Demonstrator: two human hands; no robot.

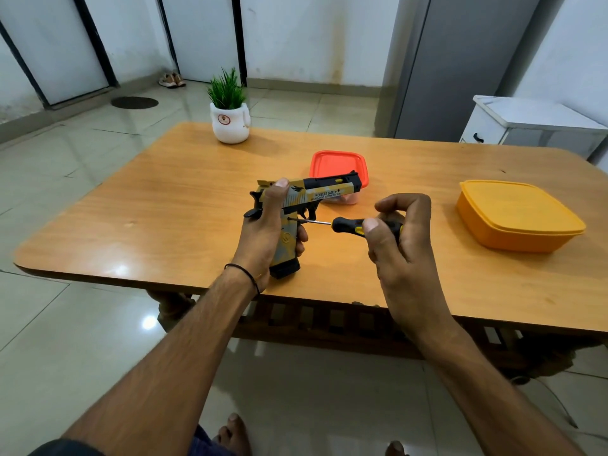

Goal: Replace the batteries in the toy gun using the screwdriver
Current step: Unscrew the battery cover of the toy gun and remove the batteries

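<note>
Even, fairly bright indoor light falls from overhead, leaving white glare spots on the glossy floor (149,322) and the table (120,269) (both left of centre) and only soft shadows beside the plant pot (230,126). The middle is sharp, with the lettering on the toy gun (329,194) legible, while wide-angle distortion bows the table's edge and tilts the door frames (95,41).

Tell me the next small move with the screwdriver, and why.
Probably twist the screwdriver counterclockwise to start loosening. The right hand grips its handle, and its tip seems seated in the side of the toy gun, at the top of its grip, while the left hand holds that grip to steady it. The gun looks fully closed.
</note>
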